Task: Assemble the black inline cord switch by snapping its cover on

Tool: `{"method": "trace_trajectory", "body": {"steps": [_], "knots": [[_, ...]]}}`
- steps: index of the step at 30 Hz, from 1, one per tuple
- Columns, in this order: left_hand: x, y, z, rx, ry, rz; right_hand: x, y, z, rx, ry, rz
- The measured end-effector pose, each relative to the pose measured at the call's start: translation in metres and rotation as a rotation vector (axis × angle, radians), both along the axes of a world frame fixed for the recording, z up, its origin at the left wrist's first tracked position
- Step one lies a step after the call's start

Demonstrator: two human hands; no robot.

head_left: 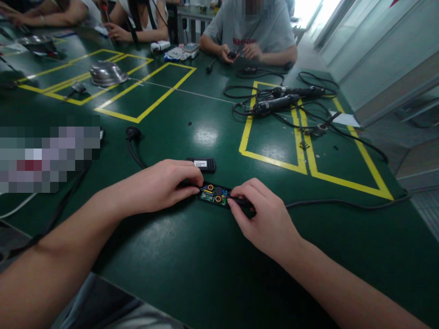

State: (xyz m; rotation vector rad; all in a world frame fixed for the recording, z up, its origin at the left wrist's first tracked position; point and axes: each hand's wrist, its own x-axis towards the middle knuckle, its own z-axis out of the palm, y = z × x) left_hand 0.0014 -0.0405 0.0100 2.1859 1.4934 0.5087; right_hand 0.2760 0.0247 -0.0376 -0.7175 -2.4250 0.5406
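Observation:
An opened black case with a circuit board [214,195] lies on the green table, showing two copper coils and blue and yellow wires. My left hand [173,183] pinches its left end between thumb and fingers. At the right end, my right hand [260,208] has its fingers closed around a black cable [243,201] where it enters the case. Just behind sits a black ribbed cover [209,165] with a white label, partly hidden by my left hand. The cable runs off to the right across the table.
Screwdriver-like power tools [276,105] with coiled cords lie at the back right, near loose screws [304,145]. A metal bowl [108,73] stands back left, and a black plug [133,133] lies nearer. Across the table, a person in a grey shirt [254,34] handles a small dark part.

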Motion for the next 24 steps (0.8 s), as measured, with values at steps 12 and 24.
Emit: {"method": "trace_trajectory", "body": {"steps": [12,24], "knots": [[-0.001,-0.003,0.009,0.085,-0.021,0.023,-0.001,-0.001,0.003,0.015,0.121,-0.006],[-0.002,-0.001,0.007,0.012,-0.017,0.032,-0.001,0.002,0.002,0.006,0.093,0.027]]}}
